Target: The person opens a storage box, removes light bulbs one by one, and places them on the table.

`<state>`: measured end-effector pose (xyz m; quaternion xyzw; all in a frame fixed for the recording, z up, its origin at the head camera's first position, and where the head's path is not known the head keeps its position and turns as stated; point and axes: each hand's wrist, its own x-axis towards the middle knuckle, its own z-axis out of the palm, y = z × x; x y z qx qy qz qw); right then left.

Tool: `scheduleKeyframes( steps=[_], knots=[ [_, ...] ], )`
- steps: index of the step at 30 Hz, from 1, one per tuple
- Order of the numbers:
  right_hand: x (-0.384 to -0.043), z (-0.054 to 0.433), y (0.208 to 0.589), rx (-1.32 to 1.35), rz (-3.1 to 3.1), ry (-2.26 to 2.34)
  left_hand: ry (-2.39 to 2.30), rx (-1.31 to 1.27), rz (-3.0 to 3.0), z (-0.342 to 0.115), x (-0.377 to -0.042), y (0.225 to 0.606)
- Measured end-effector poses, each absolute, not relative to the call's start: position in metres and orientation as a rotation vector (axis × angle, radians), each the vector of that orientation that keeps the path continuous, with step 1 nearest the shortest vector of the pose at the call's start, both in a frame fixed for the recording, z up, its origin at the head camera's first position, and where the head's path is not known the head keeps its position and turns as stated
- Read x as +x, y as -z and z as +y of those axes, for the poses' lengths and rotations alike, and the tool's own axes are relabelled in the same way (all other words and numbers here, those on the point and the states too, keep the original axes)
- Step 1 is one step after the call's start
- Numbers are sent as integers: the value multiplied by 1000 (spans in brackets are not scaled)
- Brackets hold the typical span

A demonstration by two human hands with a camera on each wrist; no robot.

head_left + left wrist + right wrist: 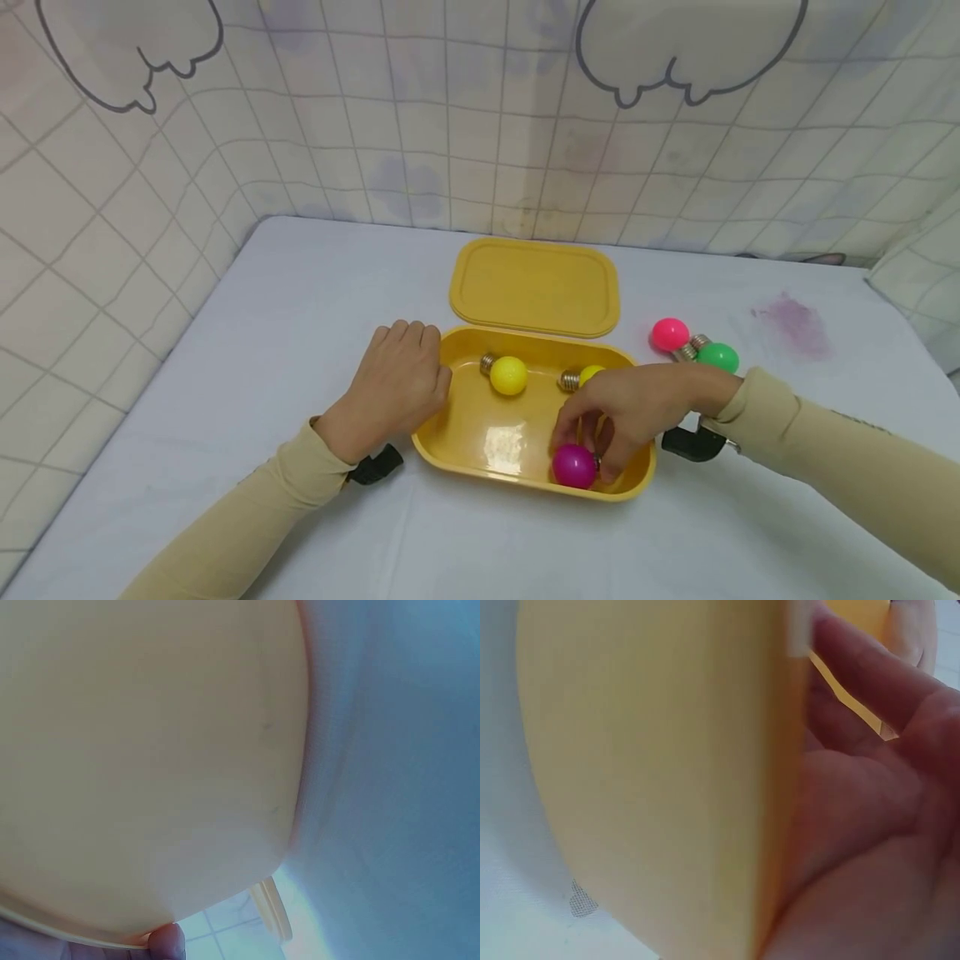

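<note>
A yellow plastic box [461, 442] lies in front of me, its outer wall filling much of both wrist views. At its left end my left hand [401, 379] grips the rim; in the left wrist view fingertips [166, 941] curl over that edge. My right hand [637, 404] reaches inside the right end and pinches a purple light bulb [574, 466] near its metal base, low by the front wall. Two yellow bulbs also lie in the box: a textured one [508, 376] toward the back left, another [591, 375] partly hidden behind my right hand.
Behind the box lies a flat yellow lid [534, 286]. To the right, a pink bulb [670, 334] and a green bulb [718, 357] rest on the white cloth, their metal bases close together. A tile-patterned curtain [480, 125] rises along the table's back edge.
</note>
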<state>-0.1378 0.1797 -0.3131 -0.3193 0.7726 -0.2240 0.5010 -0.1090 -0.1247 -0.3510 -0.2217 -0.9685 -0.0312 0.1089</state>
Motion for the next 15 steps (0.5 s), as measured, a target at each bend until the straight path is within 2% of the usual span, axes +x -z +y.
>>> scheduleKeyframes(
  steps=[15],
  knots=[
    [-134, 185, 308, -792, 1906, 632, 70, -633, -2841, -124, -107, 350]
  ],
)
